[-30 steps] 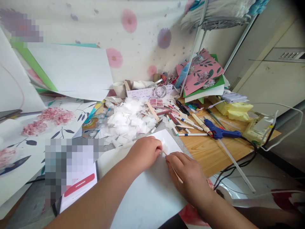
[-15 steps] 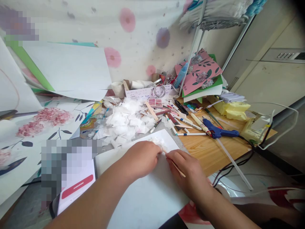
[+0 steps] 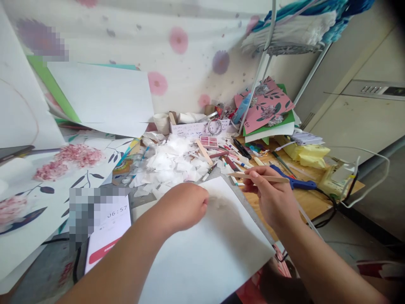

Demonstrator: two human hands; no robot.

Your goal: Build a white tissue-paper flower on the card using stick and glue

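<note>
Right hand (image 3: 275,198): fingers clamped on a wooden stick (image 3: 274,179), held at two o'clock from the left hand (image 3: 185,207). Left hand: over the white sheet (image 3: 209,257), fingers curled; cannot tell whether gripping. Paper scraps (image 3: 172,160) lie at its eleven o'clock, phone (image 3: 110,230) at eight.

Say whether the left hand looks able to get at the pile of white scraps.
Probably yes: the left hand, curled over the white sheet, is close to the pile of white scraps, and nothing visible blocks the way. Whether it holds something is hidden.
</note>
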